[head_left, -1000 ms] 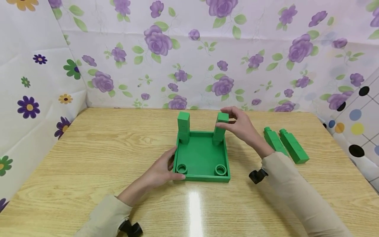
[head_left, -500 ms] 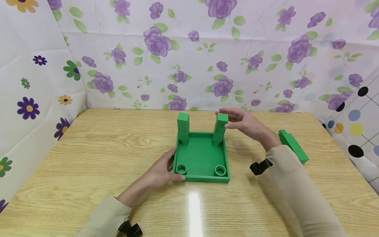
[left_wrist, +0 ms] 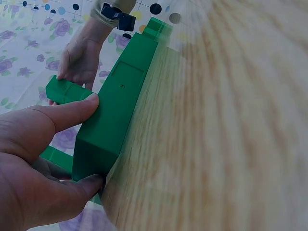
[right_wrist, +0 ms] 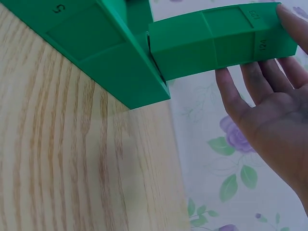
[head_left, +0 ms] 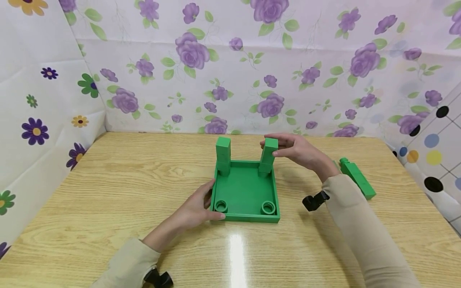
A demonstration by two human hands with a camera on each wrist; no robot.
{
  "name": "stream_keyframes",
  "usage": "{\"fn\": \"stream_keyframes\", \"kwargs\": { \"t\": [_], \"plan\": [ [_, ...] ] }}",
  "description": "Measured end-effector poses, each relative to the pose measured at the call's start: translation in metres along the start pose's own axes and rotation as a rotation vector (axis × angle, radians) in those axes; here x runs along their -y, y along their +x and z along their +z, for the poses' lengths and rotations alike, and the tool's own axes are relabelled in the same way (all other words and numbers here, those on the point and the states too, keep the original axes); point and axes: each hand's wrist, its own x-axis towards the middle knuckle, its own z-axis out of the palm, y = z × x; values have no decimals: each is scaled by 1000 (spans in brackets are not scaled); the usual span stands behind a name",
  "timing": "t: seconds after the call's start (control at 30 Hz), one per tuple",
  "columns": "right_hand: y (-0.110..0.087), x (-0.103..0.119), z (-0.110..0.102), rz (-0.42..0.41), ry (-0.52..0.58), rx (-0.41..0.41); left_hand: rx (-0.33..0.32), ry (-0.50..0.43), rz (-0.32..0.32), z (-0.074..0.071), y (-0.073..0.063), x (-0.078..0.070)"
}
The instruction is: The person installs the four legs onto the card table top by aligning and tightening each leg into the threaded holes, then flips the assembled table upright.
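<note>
- A table (head_left: pixel 144 172) of pale yellow-brown wood, its grain clearly visible, spreads out in front of me.
- Its surface is glossy: a narrow white streak of light (head_left: pixel 236 260) shines at the near side.
- Around the middle, a shallow, square green tray (head_left: pixel 245 192) lies flat, its low walls rising all round.
- Well apart to the right, a long green post (head_left: pixel 357 178) lies on its side, slanted, knobbed end pointing away.
- Just beside that knob, a sliver of another green piece (head_left: pixel 335 163) shows, mostly hidden.

Smooth plastic tray (head_left: pixel 245 190) and post (right_wrist: pixel 204 43), glossy wood-grain tabletop (head_left: pixel 144 176), matt cloth sleeves (head_left: pixel 363 228)
</note>
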Motion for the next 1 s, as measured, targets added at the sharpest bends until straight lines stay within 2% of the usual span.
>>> {"fn": "stream_keyframes", "kwargs": {
  "t": [0.23, 0.5, 0.87, 1.0],
  "plan": [
    [1, 0, 3, 20, -68, -31, 4, 2, 4, 0, 0, 1],
    [1, 3, 10, 92, -256, -138, 13, 2, 14, -1, 1, 1],
    [0, -1, 20, 36, -364, -266, -14, 20, -16, 1, 1, -1],
    [2, -3, 24, 35, -447, -337, -12, 16, -15, 1, 1, -1]
  ]
}}
